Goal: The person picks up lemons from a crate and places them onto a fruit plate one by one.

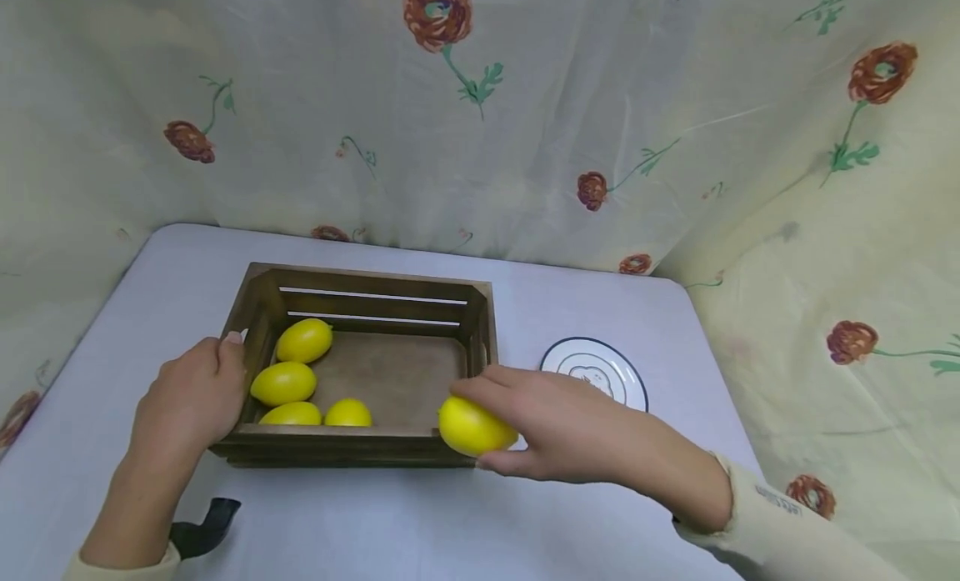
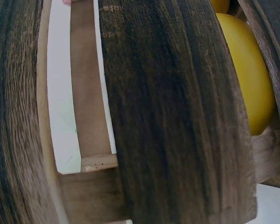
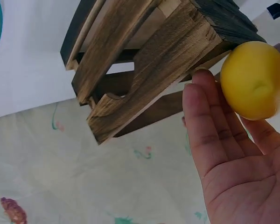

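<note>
A slatted brown wooden crate (image 1: 397, 456) stands on the table. My left hand (image 1: 191, 393) grips its left end, thumb over the rim; the other fingers are mostly hidden. Between the thumb and fingers of my right hand (image 1: 566, 427) is a yellow lemon (image 1: 474, 428), held at the crate's front right corner. The right wrist view shows this lemon (image 3: 254, 80) beside the crate's wooden edge. Inside the crate, several lemons (image 1: 283, 384) lie toward the left and front. One lemon (image 2: 249, 74) shows through a gap between slats in the left wrist view.
A white plate (image 1: 633, 379) with a dark rim lies to the right of the crate, partly behind my right arm. A black curved object (image 1: 206, 529) is near my left wrist. Floral cloth (image 1: 525, 131) hangs behind the white-covered table (image 1: 360, 523).
</note>
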The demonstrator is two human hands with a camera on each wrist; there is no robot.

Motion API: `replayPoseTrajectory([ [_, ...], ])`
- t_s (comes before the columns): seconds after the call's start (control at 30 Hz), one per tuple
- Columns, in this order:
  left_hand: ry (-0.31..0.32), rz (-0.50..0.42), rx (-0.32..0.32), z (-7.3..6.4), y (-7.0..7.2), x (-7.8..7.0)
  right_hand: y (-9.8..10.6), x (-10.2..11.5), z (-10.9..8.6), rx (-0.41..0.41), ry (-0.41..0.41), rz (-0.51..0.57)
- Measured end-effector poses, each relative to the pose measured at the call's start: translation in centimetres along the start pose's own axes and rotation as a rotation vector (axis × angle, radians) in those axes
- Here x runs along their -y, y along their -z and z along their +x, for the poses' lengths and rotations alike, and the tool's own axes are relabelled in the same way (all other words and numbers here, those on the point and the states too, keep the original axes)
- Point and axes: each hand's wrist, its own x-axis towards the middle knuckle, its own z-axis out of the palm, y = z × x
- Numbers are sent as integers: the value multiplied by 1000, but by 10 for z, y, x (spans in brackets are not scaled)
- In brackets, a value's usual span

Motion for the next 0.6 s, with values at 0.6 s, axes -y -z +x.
replayPoseTrajectory([
  [0.6,-14,5,36,3,2,2,-16,-11,-63,-150,-153,115],
])
